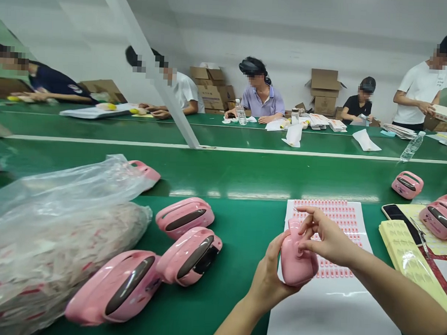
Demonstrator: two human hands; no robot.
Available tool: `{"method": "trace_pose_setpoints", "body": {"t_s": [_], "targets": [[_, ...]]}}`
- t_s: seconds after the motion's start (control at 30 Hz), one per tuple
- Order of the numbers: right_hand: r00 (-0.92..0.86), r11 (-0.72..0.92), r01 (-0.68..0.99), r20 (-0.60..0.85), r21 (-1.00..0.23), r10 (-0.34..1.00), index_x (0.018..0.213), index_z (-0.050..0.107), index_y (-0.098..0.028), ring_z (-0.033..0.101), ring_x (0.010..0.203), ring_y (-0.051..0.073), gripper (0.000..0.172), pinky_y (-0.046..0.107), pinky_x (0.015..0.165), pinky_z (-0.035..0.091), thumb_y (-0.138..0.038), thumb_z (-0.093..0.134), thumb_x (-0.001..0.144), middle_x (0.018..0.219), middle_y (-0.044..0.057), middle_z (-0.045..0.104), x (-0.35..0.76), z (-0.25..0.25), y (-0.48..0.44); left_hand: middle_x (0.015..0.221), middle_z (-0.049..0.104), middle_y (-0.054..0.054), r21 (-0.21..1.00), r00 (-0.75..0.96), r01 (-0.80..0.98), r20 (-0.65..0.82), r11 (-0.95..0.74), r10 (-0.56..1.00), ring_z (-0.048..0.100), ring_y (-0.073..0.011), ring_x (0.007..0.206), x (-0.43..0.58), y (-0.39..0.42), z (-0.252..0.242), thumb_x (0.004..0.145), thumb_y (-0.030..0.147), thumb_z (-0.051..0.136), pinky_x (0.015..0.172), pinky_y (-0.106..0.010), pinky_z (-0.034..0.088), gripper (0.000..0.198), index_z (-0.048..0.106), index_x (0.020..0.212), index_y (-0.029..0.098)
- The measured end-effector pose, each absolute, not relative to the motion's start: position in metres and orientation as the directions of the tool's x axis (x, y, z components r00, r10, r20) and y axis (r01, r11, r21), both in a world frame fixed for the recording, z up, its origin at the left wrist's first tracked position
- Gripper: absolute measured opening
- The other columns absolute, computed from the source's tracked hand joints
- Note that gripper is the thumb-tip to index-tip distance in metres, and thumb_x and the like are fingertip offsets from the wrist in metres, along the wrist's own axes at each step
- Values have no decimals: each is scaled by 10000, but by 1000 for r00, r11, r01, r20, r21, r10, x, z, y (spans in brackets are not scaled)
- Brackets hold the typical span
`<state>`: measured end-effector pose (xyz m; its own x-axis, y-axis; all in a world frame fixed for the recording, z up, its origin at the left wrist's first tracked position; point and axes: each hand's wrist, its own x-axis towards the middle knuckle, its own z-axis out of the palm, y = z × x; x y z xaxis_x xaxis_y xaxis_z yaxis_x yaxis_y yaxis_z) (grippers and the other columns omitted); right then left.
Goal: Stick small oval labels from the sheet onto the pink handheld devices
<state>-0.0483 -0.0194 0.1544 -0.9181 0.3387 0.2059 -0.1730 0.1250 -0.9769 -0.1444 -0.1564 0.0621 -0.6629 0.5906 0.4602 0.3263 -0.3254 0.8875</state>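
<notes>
- Left hand (pixel 269 270): fingers curled round a pink device (pixel 296 269), held over the white sheet (pixel 313 314) near its left edge.
- Right hand (pixel 326 236): fingers bent against it; cannot tell what they pinch.
- Plastic bag (pixel 75 240) crowds the left of the green table (pixel 243 227); phone (pixel 391 212), scissors (pixel 422 237) past the sheet's right edge.

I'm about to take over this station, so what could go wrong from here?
The pink casing, held in the left hand above the white sheet, might slip and land on it. The right hand is also at the casing, so a hard push could unsettle the hold. The glossy pink units crowded on the left could scuff if knocked.
</notes>
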Motion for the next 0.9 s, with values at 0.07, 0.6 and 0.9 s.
{"method": "trace_pose_setpoints", "body": {"t_s": [0.07,0.6,0.9], "targets": [[-930,155,-117,162,-981,329,1206,471,-245,612,678,108,602,306,711,522,-42,630,662,822,-39,559,-45,153,-22,1190,618,-111,806,-556,503,578,-312,597,573,-356,1107,-150,-159,61,427,126,832,918,-469,474,854,530,1214,268],[-940,502,-128,266,-855,213,1346,318,-290,598,779,122,733,312,782,528,24,543,723,863,-27,568,-40,159,-21,1274,532,-158,474,-229,854,714,-215,662,589,-328,1092,-151,-158,71,692,338,691,804,-424,559,884,204,1428,280],[-662,837,-428,748,-341,-34,1448,47,-312,646,811,177,627,333,698,579,-120,342,930,953,44,648,-29,126,-24,1251,494,-156,438,-189,870,721,-227,667,580,-325,1080,-151,-160,75,646,280,745,774,-427,554,948,208,1426,306]]}}
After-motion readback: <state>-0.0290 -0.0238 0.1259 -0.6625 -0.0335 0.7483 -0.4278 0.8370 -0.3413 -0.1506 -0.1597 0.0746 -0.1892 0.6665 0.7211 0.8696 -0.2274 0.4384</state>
